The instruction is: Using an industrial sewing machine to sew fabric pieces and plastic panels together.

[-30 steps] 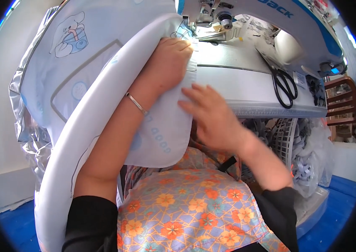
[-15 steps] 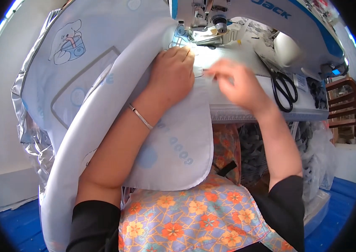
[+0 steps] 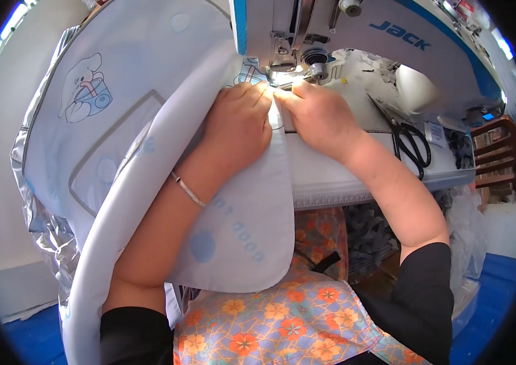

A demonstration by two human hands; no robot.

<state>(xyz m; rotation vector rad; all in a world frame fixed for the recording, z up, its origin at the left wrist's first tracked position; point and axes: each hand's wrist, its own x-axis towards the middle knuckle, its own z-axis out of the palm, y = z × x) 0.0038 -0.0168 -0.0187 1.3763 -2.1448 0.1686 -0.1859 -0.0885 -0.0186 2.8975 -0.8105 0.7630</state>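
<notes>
A large pale blue-grey fabric piece (image 3: 237, 219) with printed drawings lies folded over the sewing machine's bed and hangs down in front of me. My left hand (image 3: 240, 115) presses on the cloth just in front of the needle area, its fingers closed on the fabric. Close beside it, my right hand (image 3: 319, 115) pinches at the fabric's edge, thumb and fingertips together. The fingertips of both hands nearly meet under the lit head of the sewing machine (image 3: 282, 55). The presser foot and needle are partly hidden by glare and fingers.
Black-handled scissors (image 3: 413, 143) lie right of my right hand on the white machine table (image 3: 331, 170). A ruler strip runs along its front edge. Scraps lie behind the machine arm. A wooden chair (image 3: 498, 149) stands at the far right, and plastic bags (image 3: 465, 225) hang below.
My right hand has moved left and forward from over the table to the fabric's edge by the needle. My left hand stays on the cloth; the whole view has shifted slightly.
</notes>
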